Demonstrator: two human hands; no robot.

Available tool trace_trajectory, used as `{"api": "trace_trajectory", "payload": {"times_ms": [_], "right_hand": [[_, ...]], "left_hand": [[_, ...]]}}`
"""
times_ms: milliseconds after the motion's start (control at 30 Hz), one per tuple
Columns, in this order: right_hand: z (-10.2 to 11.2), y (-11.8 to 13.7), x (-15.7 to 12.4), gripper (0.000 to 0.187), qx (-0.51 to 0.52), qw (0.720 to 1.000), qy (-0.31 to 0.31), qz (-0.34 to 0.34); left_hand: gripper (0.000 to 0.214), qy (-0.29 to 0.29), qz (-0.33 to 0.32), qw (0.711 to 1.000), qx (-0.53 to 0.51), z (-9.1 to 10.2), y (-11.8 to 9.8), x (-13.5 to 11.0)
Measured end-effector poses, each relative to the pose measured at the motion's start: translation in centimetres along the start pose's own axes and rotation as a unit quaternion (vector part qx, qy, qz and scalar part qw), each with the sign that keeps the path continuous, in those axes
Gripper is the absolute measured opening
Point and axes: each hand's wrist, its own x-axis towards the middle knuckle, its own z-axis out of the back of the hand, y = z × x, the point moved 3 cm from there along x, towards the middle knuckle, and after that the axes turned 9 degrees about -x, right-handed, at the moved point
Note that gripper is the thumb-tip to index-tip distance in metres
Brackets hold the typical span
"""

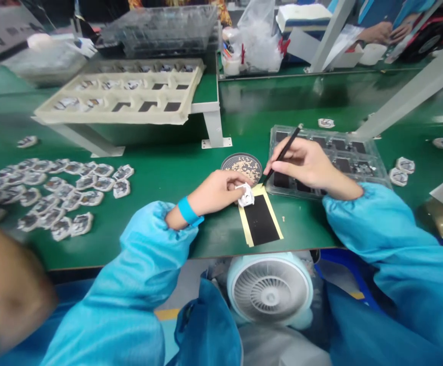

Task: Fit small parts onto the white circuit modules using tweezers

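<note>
My left hand (pixel 217 192) pinches a small white part (pixel 246 195) over the top edge of a black pad (pixel 262 221) bordered with yellow tape. In my right hand (pixel 307 162) is a slim black tool (pixel 284 150), perhaps tweezers, held like a pen with its tip pointing down near the pad's top edge. Just behind the white part sits a round dark dish (pixel 239 156) of many tiny tan pieces. A clear plastic tray (pixel 374 152) with dark compartments lies under and beyond my right hand. One tiny pale piece (pixel 283 219) rests right of the pad.
Many similar white parts (pixel 70 198) spread over the green table (pixel 175 157) at left. A cream tray (pixel 110 118) stands on a raised shelf behind. A fan (pixel 270 292) sits below the front edge. A slanted white post (pixel 408 81) rises at right; another person's arm (pixel 11 284) enters left.
</note>
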Motion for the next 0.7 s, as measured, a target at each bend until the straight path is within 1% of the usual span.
{"api": "trace_trajectory", "payload": {"times_ms": [33, 67, 100, 200, 300, 367, 467, 567, 700], "right_hand": [[-0.2, -0.4, 0.0, 0.028, -0.024, 0.999, -0.036, 0.015], [-0.5, -0.9, -0.2, 0.026, -0.045, 0.997, -0.058, 0.025], [-0.8, -1.4, -0.5, 0.024, -0.06, 0.996, -0.067, 0.029], [-1.7, -2.5, -1.4, 0.021, -0.079, 0.995, -0.043, 0.035], [-2.3, -2.7, -1.6, 0.018, -0.094, 0.994, -0.02, 0.056], [-2.5, -2.7, -1.5, 0.016, -0.1, 0.993, -0.018, 0.066], [-2.8, -2.7, -1.3, 0.015, -0.105, 0.993, -0.003, 0.061], [-2.9, -2.7, -1.3, 0.017, -0.104, 0.993, 0.006, 0.051], [-3.0, -2.9, -1.3, 0.018, -0.092, 0.995, -0.003, 0.042]], "left_hand": [[0.025, 0.017, 0.017, 1.0, 0.007, 0.1, 0.1, -0.1], [0.024, 0.033, 0.03, 0.999, 0.016, 0.1, 0.1, -0.3], [0.024, 0.045, 0.04, 0.998, 0.029, 0.1, 0.1, -0.5], [0.023, 0.069, 0.045, 0.992, 0.091, -0.1, -0.1, -1.0], [0.024, 0.078, 0.049, 0.985, 0.148, 0.0, -0.1, -1.1], [0.025, 0.083, 0.061, 0.983, 0.15, 0.1, 0.1, -0.9], [0.026, 0.089, 0.076, 0.985, 0.128, 0.1, 0.5, -0.6], [0.025, 0.09, 0.071, 0.986, 0.121, 0.0, 0.6, -0.5], [0.024, 0.087, 0.064, 0.987, 0.12, 0.0, 0.5, -0.5]]}}
